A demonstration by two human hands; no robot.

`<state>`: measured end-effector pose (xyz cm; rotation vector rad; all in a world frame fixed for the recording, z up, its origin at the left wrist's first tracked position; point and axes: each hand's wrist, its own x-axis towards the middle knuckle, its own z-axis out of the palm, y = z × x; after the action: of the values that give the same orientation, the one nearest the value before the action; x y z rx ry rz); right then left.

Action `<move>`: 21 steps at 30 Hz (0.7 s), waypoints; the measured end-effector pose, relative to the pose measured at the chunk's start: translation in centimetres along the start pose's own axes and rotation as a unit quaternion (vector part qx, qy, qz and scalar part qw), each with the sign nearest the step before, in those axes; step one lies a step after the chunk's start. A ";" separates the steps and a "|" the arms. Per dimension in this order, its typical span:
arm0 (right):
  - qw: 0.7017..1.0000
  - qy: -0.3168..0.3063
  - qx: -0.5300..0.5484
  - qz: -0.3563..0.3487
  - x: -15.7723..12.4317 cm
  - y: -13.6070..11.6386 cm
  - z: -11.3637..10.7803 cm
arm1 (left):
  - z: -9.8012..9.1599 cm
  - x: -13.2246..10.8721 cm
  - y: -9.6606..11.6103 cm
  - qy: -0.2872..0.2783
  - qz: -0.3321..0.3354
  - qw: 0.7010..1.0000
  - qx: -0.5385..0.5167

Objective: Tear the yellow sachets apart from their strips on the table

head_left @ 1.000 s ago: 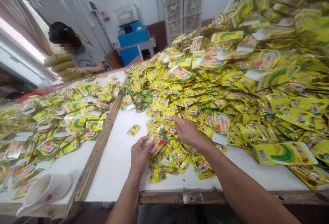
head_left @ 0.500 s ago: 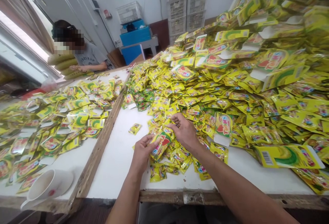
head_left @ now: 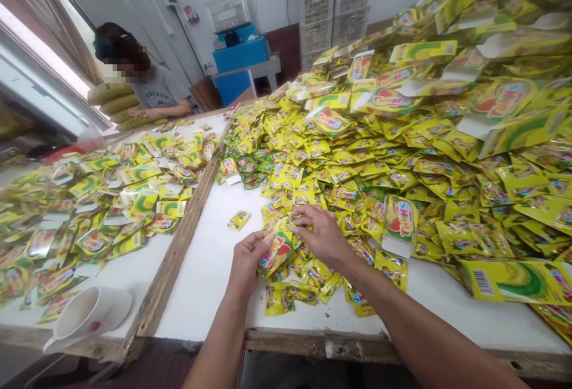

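Observation:
My left hand (head_left: 248, 256) grips a small yellow printed carton (head_left: 277, 250) by its left side, thumb on the front face. The carton is tilted just above the heap, and its far end is toward my right hand. With bent fingers, my right hand (head_left: 319, 231) pinches at the carton's upper right end; its fingertips partly hide that end, so whether a sachet is between them is unclear. Under and around both hands lie many small yellow sachets (head_left: 319, 273). A single sachet (head_left: 239, 220) rests on the white tabletop left of my hands.
A large pile of sachets and cartons (head_left: 384, 103) rises at the right. A wooden strip (head_left: 179, 252) divides the table from a left section of filled-looking cartons (head_left: 134, 198). A white mug (head_left: 93, 311) stands near the front left. Another person (head_left: 161, 94) sits at the far left.
The view has shifted slightly to the left. My right hand's fingers have moved a little and now reach across the carton's end; my left hand keeps its hold.

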<state>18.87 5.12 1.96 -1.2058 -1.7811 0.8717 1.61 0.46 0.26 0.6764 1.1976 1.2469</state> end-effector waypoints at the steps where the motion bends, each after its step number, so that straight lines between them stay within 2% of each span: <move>1: 1.000 0.004 0.011 0.020 0.1 0.1 -0.1 | 0.0 0.1 0.0 0.005 0.007 1.000 0.001; 3: 0.999 0.009 0.012 0.043 0.2 0.2 -0.3 | -0.1 0.2 -0.1 0.013 0.022 1.000 0.007; 6: 0.999 0.021 -0.026 0.038 0.3 0.2 -0.3 | -0.2 0.2 -0.1 0.013 0.030 0.999 0.014; 10: 0.998 0.017 -0.031 0.046 0.2 -0.1 0.6 | -0.1 0.2 0.1 0.010 0.021 1.000 -0.003; 15: 0.991 -0.063 0.063 0.096 -0.2 -0.8 1.5 | 0.3 0.1 0.2 0.014 0.017 1.000 -0.017; 21: 0.987 -0.141 0.058 0.047 -1.1 -1.6 1.9 | 0.3 0.0 -0.3 -0.007 -0.013 1.000 -0.005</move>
<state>16.78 3.34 2.26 -1.1422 -1.8753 1.2369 1.93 0.44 0.11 0.6588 1.1841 1.2239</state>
